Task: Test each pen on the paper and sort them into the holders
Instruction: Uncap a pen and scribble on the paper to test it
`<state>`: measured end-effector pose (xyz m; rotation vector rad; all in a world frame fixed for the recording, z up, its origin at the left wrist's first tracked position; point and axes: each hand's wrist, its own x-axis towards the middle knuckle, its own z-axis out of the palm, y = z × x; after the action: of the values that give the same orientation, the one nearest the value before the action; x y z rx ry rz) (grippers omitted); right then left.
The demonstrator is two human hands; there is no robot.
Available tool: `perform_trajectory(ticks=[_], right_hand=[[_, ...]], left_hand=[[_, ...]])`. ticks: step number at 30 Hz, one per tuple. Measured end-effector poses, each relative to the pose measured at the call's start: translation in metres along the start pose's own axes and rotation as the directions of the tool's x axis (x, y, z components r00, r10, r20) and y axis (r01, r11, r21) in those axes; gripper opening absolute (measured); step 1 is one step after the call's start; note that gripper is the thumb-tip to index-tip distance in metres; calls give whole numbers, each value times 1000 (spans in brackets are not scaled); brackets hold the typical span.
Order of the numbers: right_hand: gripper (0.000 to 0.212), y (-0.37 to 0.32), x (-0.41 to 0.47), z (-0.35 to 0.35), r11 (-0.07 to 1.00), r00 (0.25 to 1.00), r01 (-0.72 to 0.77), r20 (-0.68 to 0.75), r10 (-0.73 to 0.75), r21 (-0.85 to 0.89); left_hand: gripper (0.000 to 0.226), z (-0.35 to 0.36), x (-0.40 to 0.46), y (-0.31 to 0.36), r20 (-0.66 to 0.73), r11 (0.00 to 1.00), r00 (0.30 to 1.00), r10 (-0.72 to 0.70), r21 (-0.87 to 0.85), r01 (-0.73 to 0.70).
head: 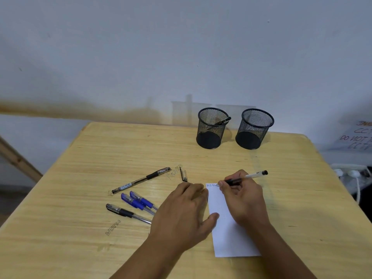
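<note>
1. Paper [229, 228], white strip, lies on the wooden table [80, 198] w/ its long side running toward the person; everything below is placed relative to it.
2. Right hand [244, 200] rests on the paper's right half, fingers closed around a black-grip pen [246, 177]. The tip is at the paper's top left corner; the pen's back end sticks out up and to the right, past the paper edge.
3. Small scribbles at the paper's top edge, by the tip; too small to read.
4. Left hand [181, 216] lies flat on the table at the paper's left edge, fingers loosely spread, holding nothing; thumb lies on the paper.
5. A loose cap [184, 174] sits just up-left of the paper, beyond the left fingertips.
6. Left of the paper, well apart: a capless black pen [141, 180] lying diagonally, then two blue-capped pens [138, 201] side by side, then a black-capped pen [126, 213] nearest the person. The tips of the last three point toward the left hand; one blue tip is hidden by it.
7. Far side of the table from the paper: two black mesh holders. Left holder [211, 127] has one dark pen leaning on its rim. Right holder [254, 128]: contents hard to make out through the mesh.
8. Far right, a wall sign [358, 135] w/ handwriting is cut off by the frame.
</note>
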<state>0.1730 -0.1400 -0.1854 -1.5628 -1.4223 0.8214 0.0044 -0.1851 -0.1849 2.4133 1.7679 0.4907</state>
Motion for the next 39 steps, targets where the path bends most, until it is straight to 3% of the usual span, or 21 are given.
perform_trajectory(ticks=[39], right_hand=[[10, -5, 1, -3, 998, 1000, -12, -24, 10, -62]], left_hand=[[64, -1, -1, 1, 8, 1000, 1000, -16, -1, 16]])
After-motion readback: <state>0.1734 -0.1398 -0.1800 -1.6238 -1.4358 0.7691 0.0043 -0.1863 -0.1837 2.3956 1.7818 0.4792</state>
